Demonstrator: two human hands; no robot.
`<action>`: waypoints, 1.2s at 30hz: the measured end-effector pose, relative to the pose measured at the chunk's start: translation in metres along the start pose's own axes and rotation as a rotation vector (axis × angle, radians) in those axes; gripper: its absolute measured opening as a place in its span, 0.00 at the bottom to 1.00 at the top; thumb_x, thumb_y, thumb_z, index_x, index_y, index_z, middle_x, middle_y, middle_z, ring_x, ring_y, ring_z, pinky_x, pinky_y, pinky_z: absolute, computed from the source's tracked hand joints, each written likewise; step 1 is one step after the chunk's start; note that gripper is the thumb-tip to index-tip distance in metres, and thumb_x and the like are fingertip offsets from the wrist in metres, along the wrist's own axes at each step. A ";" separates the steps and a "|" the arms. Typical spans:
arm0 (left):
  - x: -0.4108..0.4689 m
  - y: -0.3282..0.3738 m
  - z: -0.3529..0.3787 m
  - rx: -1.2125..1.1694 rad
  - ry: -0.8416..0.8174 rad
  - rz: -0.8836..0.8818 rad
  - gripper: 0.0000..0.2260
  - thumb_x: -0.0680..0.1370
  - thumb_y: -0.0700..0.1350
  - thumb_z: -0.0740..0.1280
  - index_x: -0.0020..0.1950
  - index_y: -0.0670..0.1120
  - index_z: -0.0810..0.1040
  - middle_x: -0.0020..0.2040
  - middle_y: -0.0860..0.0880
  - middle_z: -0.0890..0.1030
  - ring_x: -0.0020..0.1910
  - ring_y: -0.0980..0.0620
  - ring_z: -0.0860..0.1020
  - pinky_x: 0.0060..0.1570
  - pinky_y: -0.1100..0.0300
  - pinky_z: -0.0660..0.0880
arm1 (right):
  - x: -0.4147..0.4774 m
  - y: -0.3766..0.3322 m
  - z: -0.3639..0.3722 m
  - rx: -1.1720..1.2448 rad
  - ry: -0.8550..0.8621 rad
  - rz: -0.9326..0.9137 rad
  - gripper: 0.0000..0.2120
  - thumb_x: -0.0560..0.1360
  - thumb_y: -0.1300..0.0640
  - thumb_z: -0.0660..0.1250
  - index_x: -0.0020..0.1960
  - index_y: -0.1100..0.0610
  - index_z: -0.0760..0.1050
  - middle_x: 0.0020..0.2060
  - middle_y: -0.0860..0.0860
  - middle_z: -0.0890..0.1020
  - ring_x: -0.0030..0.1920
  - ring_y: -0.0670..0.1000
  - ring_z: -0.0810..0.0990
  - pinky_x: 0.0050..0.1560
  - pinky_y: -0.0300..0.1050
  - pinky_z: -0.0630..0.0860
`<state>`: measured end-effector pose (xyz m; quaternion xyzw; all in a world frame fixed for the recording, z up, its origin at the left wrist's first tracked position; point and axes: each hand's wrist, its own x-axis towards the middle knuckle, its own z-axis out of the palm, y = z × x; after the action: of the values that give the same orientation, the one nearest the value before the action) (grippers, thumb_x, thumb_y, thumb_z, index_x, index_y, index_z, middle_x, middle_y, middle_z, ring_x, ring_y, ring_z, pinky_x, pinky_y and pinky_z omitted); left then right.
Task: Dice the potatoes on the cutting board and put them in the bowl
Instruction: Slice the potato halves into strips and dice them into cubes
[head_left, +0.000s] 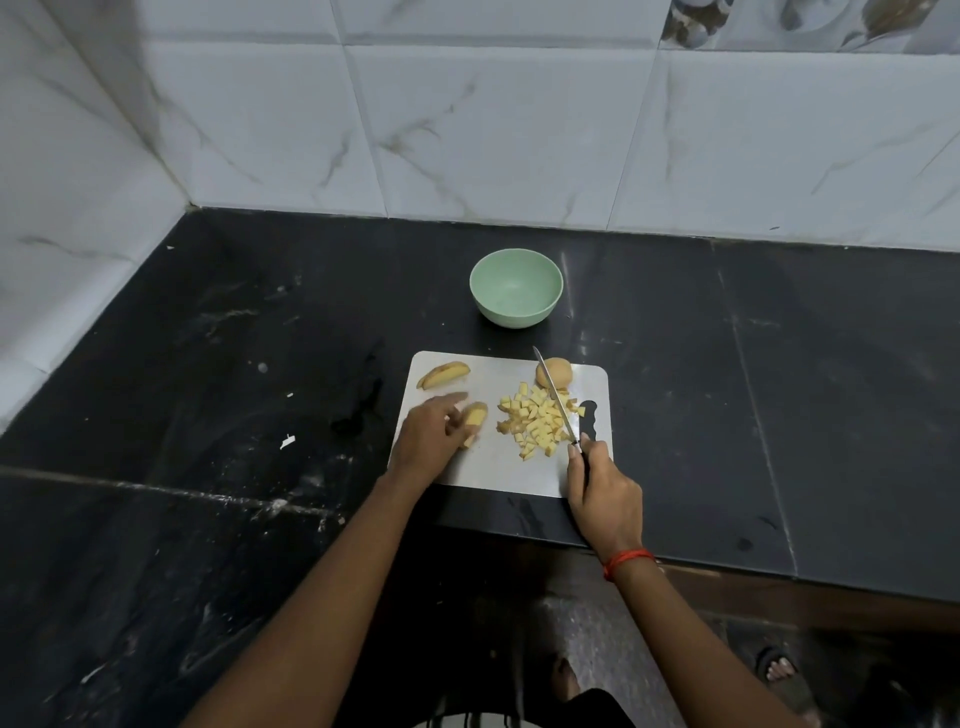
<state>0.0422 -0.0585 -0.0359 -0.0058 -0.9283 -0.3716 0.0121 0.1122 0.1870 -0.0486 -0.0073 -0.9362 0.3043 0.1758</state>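
While your right grip holds the knife by its handle, blade slanting over the diced potato on the cutting board, your left grip lies loose, fingers straight, touching a potato piece. The green bowl stands on the tabletop just beyond the board.

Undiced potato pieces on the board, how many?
3: one wedge stack at the board's far-left corner; a piece touching the left hand; a rounded half far right, behind the knife. The hand may hide more.
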 end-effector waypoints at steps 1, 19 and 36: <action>-0.004 -0.003 0.004 0.007 -0.006 0.008 0.18 0.74 0.46 0.77 0.64 0.47 0.82 0.49 0.51 0.82 0.42 0.55 0.80 0.51 0.55 0.79 | 0.000 0.000 0.000 -0.002 -0.003 0.003 0.04 0.82 0.56 0.63 0.49 0.54 0.71 0.30 0.48 0.77 0.24 0.52 0.75 0.25 0.36 0.61; -0.004 -0.009 0.003 0.314 -0.179 0.256 0.15 0.81 0.51 0.68 0.66 0.48 0.81 0.62 0.50 0.74 0.53 0.51 0.75 0.51 0.54 0.78 | -0.001 -0.005 -0.003 -0.002 -0.019 0.050 0.04 0.81 0.57 0.64 0.47 0.54 0.70 0.30 0.43 0.71 0.24 0.44 0.66 0.27 0.29 0.55; -0.025 -0.015 0.033 0.371 0.116 0.409 0.12 0.80 0.47 0.66 0.59 0.48 0.84 0.66 0.54 0.80 0.50 0.49 0.75 0.40 0.53 0.76 | -0.005 -0.043 0.009 -0.054 -0.130 0.109 0.08 0.84 0.51 0.54 0.47 0.51 0.61 0.31 0.49 0.76 0.28 0.56 0.75 0.27 0.45 0.65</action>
<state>0.0667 -0.0469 -0.0705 -0.1697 -0.9578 -0.1846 0.1406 0.1179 0.1465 -0.0326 -0.0432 -0.9518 0.2878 0.0973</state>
